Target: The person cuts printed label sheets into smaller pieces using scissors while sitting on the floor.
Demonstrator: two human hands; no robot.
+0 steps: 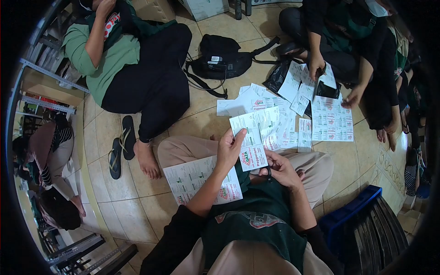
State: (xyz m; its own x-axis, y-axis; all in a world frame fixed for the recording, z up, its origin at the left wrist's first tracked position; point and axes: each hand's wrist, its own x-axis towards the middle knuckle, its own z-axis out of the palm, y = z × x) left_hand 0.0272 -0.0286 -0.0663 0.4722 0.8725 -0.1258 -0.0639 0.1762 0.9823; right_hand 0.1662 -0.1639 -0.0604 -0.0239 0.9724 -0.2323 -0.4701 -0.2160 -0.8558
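Observation:
In the head view, my left hand [230, 149] pinches the left edge of a printed label sheet [250, 121] with green and red text. At the sheet's lower right, my right hand [282, 170] is closed around dark-handled scissors [268, 174], whose blades are mostly hidden. One printed piece reading "Pepperoni" [253, 156] shows between my hands. Another label sheet [195, 178] lies across my left leg, under my left forearm. Loose printed papers [279, 107] are spread on the floor just beyond my hands.
A black bag [222, 59] lies on the tiled floor ahead. Flip-flops [115, 158] are at left, beside a seated person [146, 68]. Another person [348, 41] sits at upper right, handling papers. A blue-and-black crate [366, 224] stands at lower right, and metal shelving [46, 101] at far left.

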